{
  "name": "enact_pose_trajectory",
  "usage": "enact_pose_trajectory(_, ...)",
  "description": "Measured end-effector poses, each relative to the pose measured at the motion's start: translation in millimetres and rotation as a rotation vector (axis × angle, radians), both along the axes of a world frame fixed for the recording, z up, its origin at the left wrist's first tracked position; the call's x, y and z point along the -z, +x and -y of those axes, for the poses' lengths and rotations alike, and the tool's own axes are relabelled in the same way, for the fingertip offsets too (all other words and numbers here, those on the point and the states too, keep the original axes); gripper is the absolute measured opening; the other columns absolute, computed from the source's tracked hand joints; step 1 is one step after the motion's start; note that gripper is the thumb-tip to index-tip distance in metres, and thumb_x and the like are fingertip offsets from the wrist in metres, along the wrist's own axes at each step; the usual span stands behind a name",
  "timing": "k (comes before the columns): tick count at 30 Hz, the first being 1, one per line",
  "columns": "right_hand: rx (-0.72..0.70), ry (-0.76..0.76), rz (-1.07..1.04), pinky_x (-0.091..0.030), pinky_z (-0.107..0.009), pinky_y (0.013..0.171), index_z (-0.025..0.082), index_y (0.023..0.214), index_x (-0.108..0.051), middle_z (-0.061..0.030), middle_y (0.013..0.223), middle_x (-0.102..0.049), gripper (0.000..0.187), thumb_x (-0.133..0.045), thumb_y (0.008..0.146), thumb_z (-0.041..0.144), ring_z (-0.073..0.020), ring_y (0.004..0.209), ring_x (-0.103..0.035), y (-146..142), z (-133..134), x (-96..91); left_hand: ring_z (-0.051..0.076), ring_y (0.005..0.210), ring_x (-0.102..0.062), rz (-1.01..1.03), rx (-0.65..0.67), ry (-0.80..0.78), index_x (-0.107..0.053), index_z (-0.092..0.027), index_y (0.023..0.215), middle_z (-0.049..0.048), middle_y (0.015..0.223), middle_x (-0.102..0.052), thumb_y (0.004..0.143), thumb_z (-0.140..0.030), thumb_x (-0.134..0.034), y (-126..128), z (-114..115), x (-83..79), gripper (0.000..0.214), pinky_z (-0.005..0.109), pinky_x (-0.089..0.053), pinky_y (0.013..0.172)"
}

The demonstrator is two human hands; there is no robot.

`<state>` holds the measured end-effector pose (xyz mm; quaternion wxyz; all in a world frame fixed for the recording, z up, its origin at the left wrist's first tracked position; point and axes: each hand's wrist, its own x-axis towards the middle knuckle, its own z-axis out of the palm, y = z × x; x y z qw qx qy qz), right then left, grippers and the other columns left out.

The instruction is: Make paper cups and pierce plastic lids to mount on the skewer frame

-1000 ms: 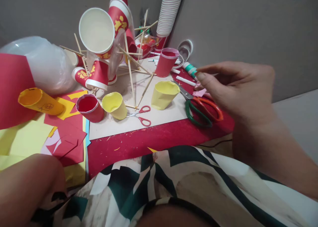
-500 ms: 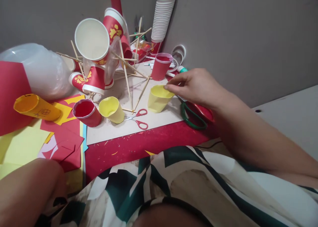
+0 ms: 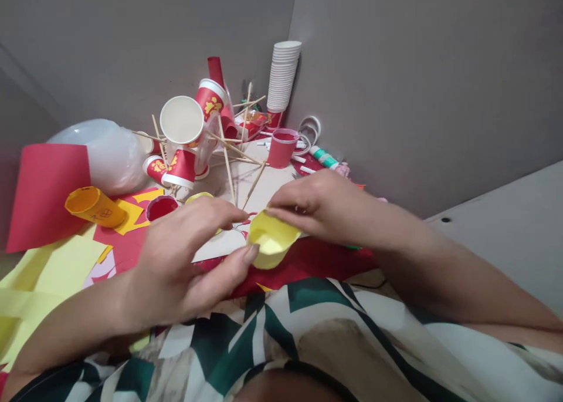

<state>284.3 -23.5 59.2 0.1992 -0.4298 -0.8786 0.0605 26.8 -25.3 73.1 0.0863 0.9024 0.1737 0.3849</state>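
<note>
A yellow paper cup (image 3: 269, 245) hangs tilted above the near edge of the red table (image 3: 316, 260), mouth toward me. My right hand (image 3: 323, 205) pinches its far rim with thumb and fingers. My left hand (image 3: 189, 255) comes in from the left, thumb against the cup's near side and forefinger reaching over its rim. Behind my left hand stand a red-lined cup (image 3: 160, 207) and a second yellow cup (image 3: 199, 197), mostly hidden.
A pile of red printed paper cups (image 3: 185, 138) and wooden skewers (image 3: 229, 161) fills the back. A white cup stack (image 3: 284, 73) leans in the corner. An orange paper tube (image 3: 93, 206), red and yellow sheets (image 3: 48, 191), a plastic bag (image 3: 112, 152) lie left. A pink cup (image 3: 281, 148) stands at the back.
My right hand reached to the yellow cup, took its rim and lifted it toward me. My left hand rose from my lap to meet the cup. The view tilted up.
</note>
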Motion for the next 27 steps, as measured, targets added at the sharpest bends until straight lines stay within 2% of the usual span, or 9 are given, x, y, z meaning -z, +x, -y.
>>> enact_pose_trajectory(2, -0.075, -0.034, 0.014, -0.033, -0.028, 0.059, 0.017, 0.075, -0.071, -0.0035, 0.071, -0.072, 0.029, -0.054, 0.098, 0.021, -0.0133, 0.062, -0.059, -13.3, 7.6, 0.6, 0.013, 0.080, -0.067, -0.107, -0.052, -0.072, -0.065, -0.014, 0.101, 0.0045, 0.091, -0.073, 0.090, -0.018, -0.070, 10.6, -5.7, 0.0, 0.012, 0.025, -0.054, 0.071)
enact_pose_trajectory(4, -0.111, -0.040, 0.028, -0.031, -0.028, 0.058, 0.017, 0.074, -0.070, -0.0036, 0.070, -0.070, 0.030, -0.052, 0.099, 0.021, -0.0131, 0.061, -0.056, -22.9, 10.8, 3.1, 0.012, 0.073, -0.065, -0.231, -0.087, -0.211, -0.067, -0.015, 0.093, 0.0012, 0.082, -0.071, 0.091, -0.019, -0.067, 13.2, -6.7, 4.5, 0.004, 0.024, -0.051, 0.065)
enact_pose_trajectory(6, -0.132, -0.040, 0.037, -0.029, -0.027, 0.058, 0.017, 0.077, -0.070, -0.0039, 0.071, -0.070, 0.030, -0.052, 0.099, 0.022, -0.0132, 0.061, -0.054, -28.5, 10.7, 6.7, 0.012, 0.069, -0.064, -0.306, -0.098, -0.327, -0.068, -0.016, 0.088, -0.0002, 0.077, -0.070, 0.090, -0.016, -0.064, 11.5, -7.1, 9.8, 0.004, 0.024, -0.048, 0.062)
enact_pose_trajectory(9, -0.149, -0.039, 0.035, -0.029, -0.027, 0.058, 0.016, 0.079, -0.071, -0.0042, 0.071, -0.070, 0.029, -0.051, 0.100, 0.022, -0.0130, 0.060, -0.054, -32.1, 7.7, 12.9, 0.011, 0.066, -0.062, -0.352, -0.126, -0.411, -0.068, -0.015, 0.083, -0.0003, 0.074, -0.069, 0.089, -0.013, -0.061, 7.6, -9.1, 16.4, 0.010, 0.023, -0.045, 0.060)
enact_pose_trajectory(13, -0.169, -0.058, 0.005, -0.032, -0.026, 0.060, 0.015, 0.080, -0.072, -0.0047, 0.073, -0.071, 0.029, -0.052, 0.101, 0.023, -0.0134, 0.062, -0.056, -32.9, 4.8, 19.5, 0.009, 0.061, -0.058, -0.358, -0.129, -0.438, -0.068, -0.015, 0.081, -0.0011, 0.071, -0.068, 0.089, -0.011, -0.057, 4.0, -11.9, 23.5, 0.015, 0.021, -0.041, 0.058)
enact_pose_trajectory(18, -0.146, -0.097, -0.031, -0.037, -0.027, 0.064, 0.015, 0.089, -0.075, -0.0065, 0.079, -0.074, 0.024, -0.054, 0.099, 0.023, -0.0158, 0.068, -0.062, -28.8, 5.9, 21.3, 0.011, 0.062, -0.060, -0.353, -0.150, -0.385, -0.069, -0.014, 0.082, 0.0011, 0.072, -0.069, 0.089, -0.012, -0.056, 2.7, -13.7, 31.6, 0.015, 0.022, -0.040, 0.059)
enact_pose_trajectory(23, -0.156, -0.128, 0.026, -0.035, -0.027, 0.061, 0.016, 0.080, -0.071, -0.0048, 0.075, -0.072, 0.029, -0.051, 0.100, 0.020, -0.0147, 0.065, -0.059, -27.4, 5.8, 24.5, 0.012, 0.062, -0.060, -0.394, -0.155, -0.403, -0.068, -0.013, 0.080, 0.0023, 0.071, -0.068, 0.088, -0.013, -0.055, 7.5, -16.8, 36.3, 0.015, 0.023, -0.040, 0.059)
enact_pose_trajectory(27, -0.174, -0.130, 0.066, -0.034, -0.026, 0.059, 0.016, 0.078, -0.069, -0.0035, 0.073, -0.070, 0.028, -0.051, 0.099, 0.020, -0.0134, 0.061, -0.057, -28.6, 4.8, 29.8, 0.012, 0.061, -0.058, -0.396, -0.107, -0.439, -0.069, -0.012, 0.081, 0.0026, 0.070, -0.067, 0.089, -0.012, -0.055, 9.9, -18.5, 39.6, 0.016, 0.022, -0.038, 0.058)
